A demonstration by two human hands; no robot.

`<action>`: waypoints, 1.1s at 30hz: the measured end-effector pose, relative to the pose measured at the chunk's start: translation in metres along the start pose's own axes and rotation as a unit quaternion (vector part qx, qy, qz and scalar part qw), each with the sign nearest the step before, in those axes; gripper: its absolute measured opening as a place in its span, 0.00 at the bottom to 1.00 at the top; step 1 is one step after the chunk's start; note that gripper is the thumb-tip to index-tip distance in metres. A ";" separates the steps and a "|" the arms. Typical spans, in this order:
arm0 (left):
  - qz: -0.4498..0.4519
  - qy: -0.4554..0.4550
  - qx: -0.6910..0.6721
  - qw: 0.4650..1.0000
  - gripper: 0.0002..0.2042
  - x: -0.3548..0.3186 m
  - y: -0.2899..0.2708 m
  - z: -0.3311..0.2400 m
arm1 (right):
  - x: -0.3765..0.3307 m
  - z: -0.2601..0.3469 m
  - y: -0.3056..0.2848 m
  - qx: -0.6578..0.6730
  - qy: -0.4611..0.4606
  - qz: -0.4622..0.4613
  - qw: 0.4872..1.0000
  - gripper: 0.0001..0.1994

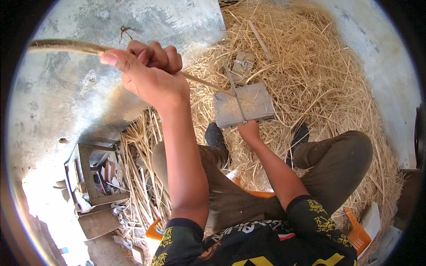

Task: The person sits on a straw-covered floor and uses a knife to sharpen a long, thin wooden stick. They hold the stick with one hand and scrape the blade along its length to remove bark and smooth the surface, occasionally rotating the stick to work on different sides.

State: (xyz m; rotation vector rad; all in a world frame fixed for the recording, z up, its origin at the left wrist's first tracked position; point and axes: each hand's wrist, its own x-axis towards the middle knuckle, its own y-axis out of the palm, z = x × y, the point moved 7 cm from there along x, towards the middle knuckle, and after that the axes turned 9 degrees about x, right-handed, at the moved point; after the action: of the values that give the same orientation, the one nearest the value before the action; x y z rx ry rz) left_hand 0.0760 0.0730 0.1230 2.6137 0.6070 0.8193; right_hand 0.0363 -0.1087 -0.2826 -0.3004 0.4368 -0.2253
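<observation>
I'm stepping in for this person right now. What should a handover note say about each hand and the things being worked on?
Left hand: raised, fingers shut on a long wooden stick that runs down toward the slab.
Right hand: low at the near edge of the flat grey slab, pinching a thin metal rod lying across it.
Slab sits on a straw pile, on the concrete floor.
Done or left: the picture doesn't settle either.
</observation>
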 end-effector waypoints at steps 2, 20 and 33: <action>-0.003 0.012 0.011 1.000 0.33 0.004 -0.004 -0.001 | 0.002 0.005 0.002 0.001 0.004 0.017 1.000 0.17; -0.013 0.043 0.039 0.998 0.32 0.009 -0.008 0.000 | -0.019 0.021 -0.005 -0.052 -0.015 0.007 0.999 0.18; -0.061 0.067 0.083 0.992 0.31 0.008 -0.006 -0.005 | -0.001 -0.037 -0.021 -0.141 0.035 -0.011 0.989 0.18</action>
State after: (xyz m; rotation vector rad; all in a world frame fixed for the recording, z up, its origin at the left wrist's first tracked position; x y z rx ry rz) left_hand 0.0776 0.0826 0.1280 2.6502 0.8992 0.9481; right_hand 0.0163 -0.1364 -0.3072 -0.5758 0.5359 -0.1967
